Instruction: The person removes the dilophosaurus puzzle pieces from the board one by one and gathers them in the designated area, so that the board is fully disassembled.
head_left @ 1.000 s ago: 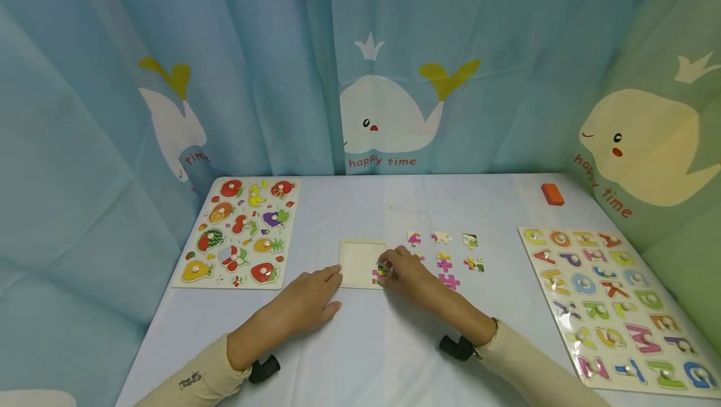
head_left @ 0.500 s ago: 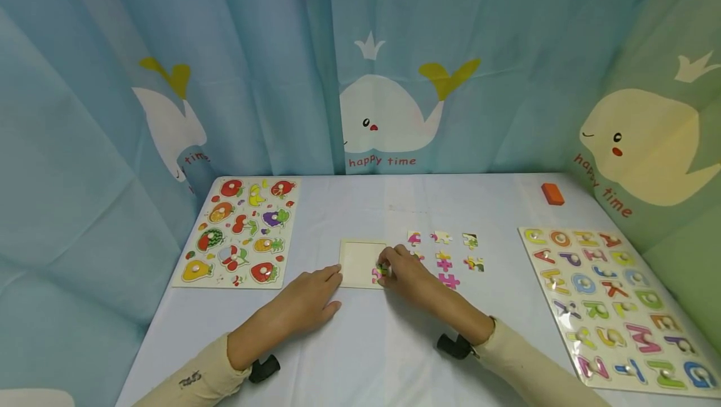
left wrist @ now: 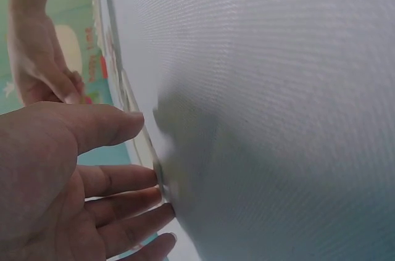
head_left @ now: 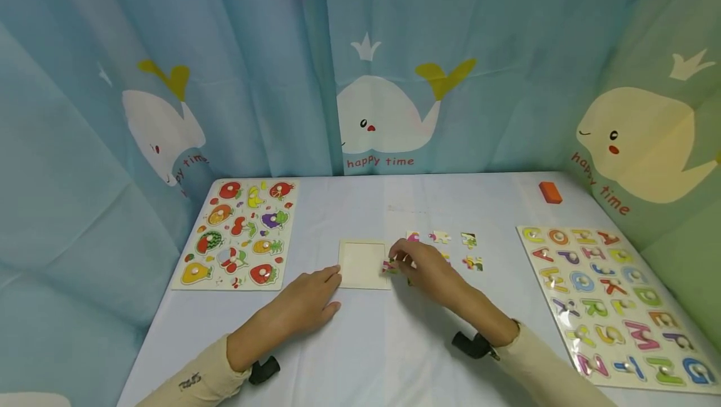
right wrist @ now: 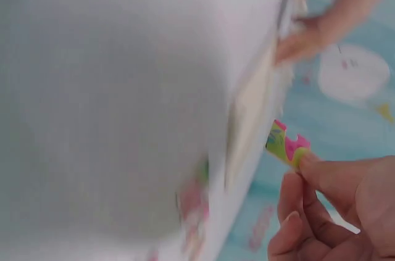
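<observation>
A shallow, cream-coloured square puzzle tray (head_left: pixel 363 265) lies on the table with a bare floor. My left hand (head_left: pixel 310 297) rests at the tray's left edge, fingers extended and fingertips touching it, as the left wrist view shows. Just off the tray's right edge, my right hand (head_left: pixel 425 269) pinches a pink and green jigsaw piece (right wrist: pixel 287 142) between thumb and finger, raised above the table. Loose jigsaw pieces (head_left: pixel 469 240) lie in rows to the right of the tray. Some of them are partly hidden behind the right hand.
A fruit peg board (head_left: pixel 236 231) lies at the left. An alphabet peg board (head_left: pixel 614 307) lies along the right side. An orange block (head_left: pixel 550 193) sits at the back right. Blue curtains (head_left: pixel 270 69) with whales enclose the table's back and sides.
My right hand has lifted the jigsaw piece from the tray's lower right corner and moved slightly right. The left hand has stayed at the tray's left edge.
</observation>
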The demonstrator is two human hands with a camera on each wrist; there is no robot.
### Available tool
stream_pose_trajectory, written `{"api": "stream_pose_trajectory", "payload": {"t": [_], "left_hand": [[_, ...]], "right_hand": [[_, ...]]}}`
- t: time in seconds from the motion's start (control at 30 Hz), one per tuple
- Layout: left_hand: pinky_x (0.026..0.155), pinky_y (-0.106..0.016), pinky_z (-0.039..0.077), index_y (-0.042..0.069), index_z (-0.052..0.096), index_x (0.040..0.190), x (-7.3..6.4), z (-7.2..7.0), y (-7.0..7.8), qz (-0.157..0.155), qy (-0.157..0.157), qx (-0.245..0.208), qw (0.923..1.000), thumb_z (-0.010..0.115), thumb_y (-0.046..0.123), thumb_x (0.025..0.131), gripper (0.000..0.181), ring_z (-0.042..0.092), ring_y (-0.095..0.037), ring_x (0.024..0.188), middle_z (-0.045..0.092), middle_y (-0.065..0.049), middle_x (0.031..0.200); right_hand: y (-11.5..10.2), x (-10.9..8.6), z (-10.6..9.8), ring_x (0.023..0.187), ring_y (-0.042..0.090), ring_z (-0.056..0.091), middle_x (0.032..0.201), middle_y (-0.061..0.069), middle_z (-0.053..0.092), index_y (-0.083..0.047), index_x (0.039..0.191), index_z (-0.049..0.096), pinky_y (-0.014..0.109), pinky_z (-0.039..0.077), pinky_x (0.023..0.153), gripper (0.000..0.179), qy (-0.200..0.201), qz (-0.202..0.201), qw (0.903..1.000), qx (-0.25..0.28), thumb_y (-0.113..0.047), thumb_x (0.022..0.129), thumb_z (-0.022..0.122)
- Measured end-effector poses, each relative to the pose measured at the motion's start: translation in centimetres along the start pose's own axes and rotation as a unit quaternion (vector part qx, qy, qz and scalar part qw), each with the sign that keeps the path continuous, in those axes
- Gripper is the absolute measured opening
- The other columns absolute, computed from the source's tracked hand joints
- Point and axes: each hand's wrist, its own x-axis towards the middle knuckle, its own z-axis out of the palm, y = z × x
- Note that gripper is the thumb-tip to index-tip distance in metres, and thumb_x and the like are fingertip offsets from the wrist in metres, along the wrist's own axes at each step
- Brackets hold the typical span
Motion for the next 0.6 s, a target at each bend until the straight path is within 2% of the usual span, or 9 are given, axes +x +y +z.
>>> {"api": "stream_pose_trajectory", "payload": {"t": [0.07,0.17,0.3,0.47,0.6], "left_hand": [[0.113,-0.052,0.049,-0.004,0.057,0.145,0.0,0.0,0.0,0.002,0.001,0.001,1.0,0.071,0.023,0.101,0.053,0.056,-0.033,0.141,0.054,-0.018,0.156],[0.112,-0.052,0.049,-0.004,0.057,0.144,-0.1,-0.1,0.0,0.004,0.001,0.004,1.0,0.071,0.024,0.101,0.053,0.056,-0.033,0.141,0.054,-0.019,0.156],[0.112,-0.052,0.049,-0.004,0.056,0.145,-0.1,-0.1,-0.1,0.005,-0.003,0.003,1.0,0.07,0.024,0.102,0.053,0.056,-0.034,0.141,0.054,-0.018,0.156],[0.111,-0.052,0.05,-0.004,0.057,0.144,-0.1,-0.1,0.0,0.006,0.001,0.005,1.0,0.071,0.024,0.101,0.054,0.057,-0.033,0.14,0.054,-0.019,0.155],[0.111,-0.052,0.05,-0.004,0.058,0.144,0.0,-0.1,0.0,0.006,0.003,0.004,1.0,0.071,0.024,0.101,0.054,0.057,-0.033,0.14,0.055,-0.019,0.155]], "right_hand": [[0.7,-0.5,-1.4,0.089,0.014,0.067,0.097,0.0,0.073,-0.009,0.106,0.069,0.03,0.057,0.077,0.015,0.015,0.0,0.9999,0.0,0.001,0.096,0.074],[1.9,-1.6,-3.5,0.087,0.014,0.066,0.094,-0.003,0.072,-0.01,0.105,0.068,0.027,0.056,0.074,0.015,0.031,0.023,0.9992,-0.006,-0.001,0.095,0.076],[3.7,-3.4,-6.2,0.088,0.016,0.065,0.094,-0.001,0.071,-0.01,0.107,0.067,0.025,0.054,0.071,0.014,0.025,0.059,0.9978,-0.014,-0.004,0.097,0.074],[6.3,-5.6,-8.8,0.089,0.012,0.064,0.095,-0.003,0.068,-0.012,0.105,0.067,0.025,0.053,0.073,0.009,-0.025,0.082,0.9963,0.002,-0.005,0.1,0.071],[8.5,-7.0,-9.9,0.09,0.008,0.062,0.096,-0.001,0.068,-0.008,0.105,0.067,0.024,0.053,0.077,0.005,-0.087,0.084,0.9914,0.049,-0.005,0.102,0.067]]}}
